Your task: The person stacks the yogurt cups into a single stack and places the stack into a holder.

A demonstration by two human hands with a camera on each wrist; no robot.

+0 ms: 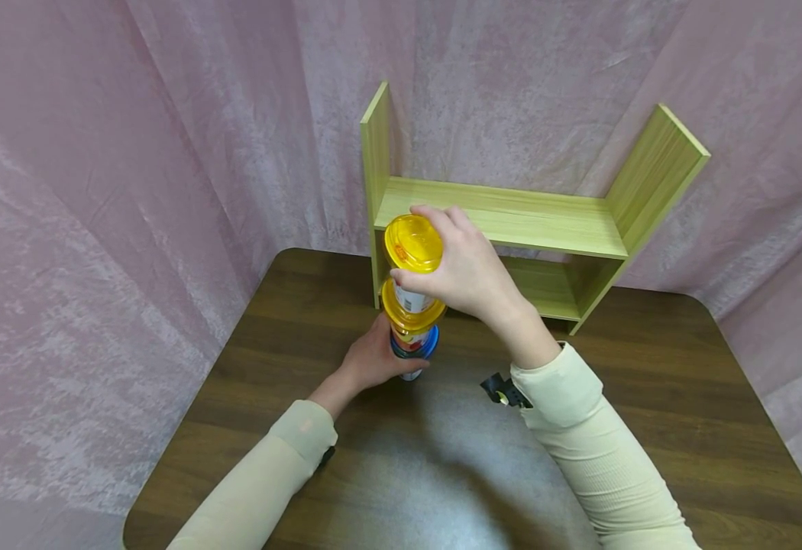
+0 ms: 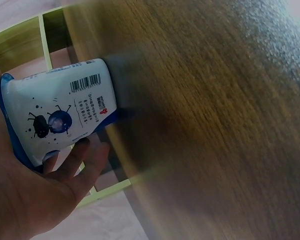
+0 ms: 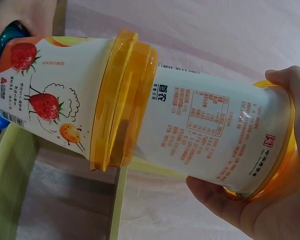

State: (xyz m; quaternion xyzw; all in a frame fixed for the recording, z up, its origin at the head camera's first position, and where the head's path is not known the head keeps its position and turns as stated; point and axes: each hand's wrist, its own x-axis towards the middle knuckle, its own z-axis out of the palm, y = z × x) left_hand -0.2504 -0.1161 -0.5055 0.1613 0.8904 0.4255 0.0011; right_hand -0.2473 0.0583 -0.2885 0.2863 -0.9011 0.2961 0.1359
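Observation:
Three lidded cups stand in one upright stack near the shelf's left end. At the bottom is a white cup with a blueberry drawing (image 2: pixel 65 107) and a blue lid (image 1: pixel 431 345). My left hand (image 1: pixel 372 357) grips it just under that lid. The middle cup (image 3: pixel 65 95) shows strawberries and has an orange-yellow lid (image 3: pixel 121 100). On that lid sits the top cup (image 3: pixel 205 132), white with orange print. My right hand (image 1: pixel 473 267) holds it near its yellow lid (image 1: pixel 415 243), thumb and fingers on opposite sides.
Right behind the stack, a light wooden shelf (image 1: pixel 504 210) with two tall side panels stands on the dark wooden table (image 1: pixel 250 382). Pink curtains (image 1: pixel 188 114) hang behind and at both sides. A black strap piece (image 1: pixel 504 391) sticks out at the right cuff.

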